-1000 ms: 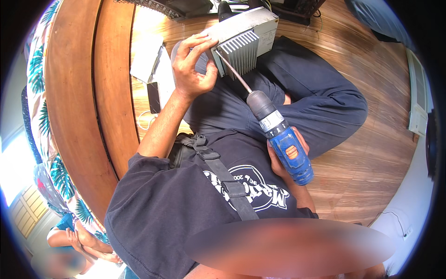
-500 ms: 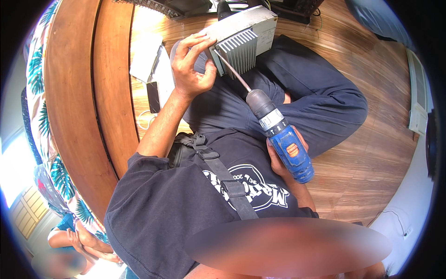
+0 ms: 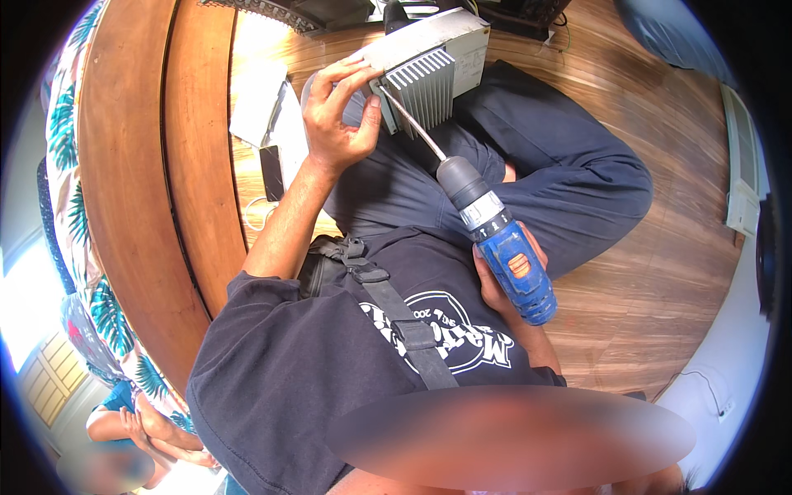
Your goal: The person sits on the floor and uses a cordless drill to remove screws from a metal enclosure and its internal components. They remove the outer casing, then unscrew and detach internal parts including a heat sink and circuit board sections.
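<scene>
Blue plastic fills the right hand [image 3: 505, 285], which is wrapped tight round the grip of a cordless drill [image 3: 503, 247] whose long bit [image 3: 410, 124] meets the ribbed face of a grey metal box [image 3: 429, 70] resting on the person's lap at the far side, while the left hand [image 3: 337, 115] clamps the box's left edge. Judging by the bit seated on the box, the screw work looks underway, not finished, though the screw itself is too small to see. Around them lie a wooden plank floor [image 3: 660, 140], a curved wooden panel [image 3: 140, 190] to the left and white papers [image 3: 262, 111] near it.
</scene>
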`<state>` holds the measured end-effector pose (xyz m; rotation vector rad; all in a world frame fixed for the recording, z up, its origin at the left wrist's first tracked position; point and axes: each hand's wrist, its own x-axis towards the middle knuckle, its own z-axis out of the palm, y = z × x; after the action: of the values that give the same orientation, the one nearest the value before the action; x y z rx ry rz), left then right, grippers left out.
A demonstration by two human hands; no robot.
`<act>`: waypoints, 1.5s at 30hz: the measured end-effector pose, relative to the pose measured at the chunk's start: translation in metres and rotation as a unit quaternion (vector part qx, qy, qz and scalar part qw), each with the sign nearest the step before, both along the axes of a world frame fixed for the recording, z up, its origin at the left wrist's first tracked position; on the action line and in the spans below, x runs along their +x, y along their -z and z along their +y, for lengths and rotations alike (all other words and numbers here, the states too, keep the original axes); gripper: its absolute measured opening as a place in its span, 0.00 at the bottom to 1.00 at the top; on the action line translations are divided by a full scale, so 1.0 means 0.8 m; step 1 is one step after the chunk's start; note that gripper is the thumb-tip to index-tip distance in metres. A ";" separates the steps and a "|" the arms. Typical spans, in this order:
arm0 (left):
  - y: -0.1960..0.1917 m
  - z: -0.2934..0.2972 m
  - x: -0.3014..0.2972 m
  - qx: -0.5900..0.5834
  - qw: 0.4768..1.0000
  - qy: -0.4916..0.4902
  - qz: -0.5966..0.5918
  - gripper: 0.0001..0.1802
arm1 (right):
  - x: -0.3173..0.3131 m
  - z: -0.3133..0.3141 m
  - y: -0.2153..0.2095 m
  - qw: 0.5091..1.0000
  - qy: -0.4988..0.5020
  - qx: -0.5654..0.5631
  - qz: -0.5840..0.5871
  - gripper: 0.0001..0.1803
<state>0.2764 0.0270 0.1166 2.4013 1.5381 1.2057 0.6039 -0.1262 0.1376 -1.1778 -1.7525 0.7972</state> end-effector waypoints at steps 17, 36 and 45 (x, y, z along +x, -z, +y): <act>0.015 0.007 -0.008 0.036 0.998 0.018 0.039 0.17 | 0.003 -0.004 0.002 0.998 0.004 -0.052 0.038 0.17; 0.022 0.008 0.000 0.018 0.998 0.009 0.054 0.14 | 0.039 -0.008 0.002 0.778 0.240 -0.315 0.487 0.14; 0.030 0.008 0.013 0.002 1.000 -0.012 -0.028 0.10 | 0.055 0.066 0.027 0.713 0.260 -0.333 0.559 0.10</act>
<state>0.2871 0.0331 0.0929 2.3377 1.5542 1.2694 0.6478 -0.0738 0.1163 -1.1092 -0.0736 1.4098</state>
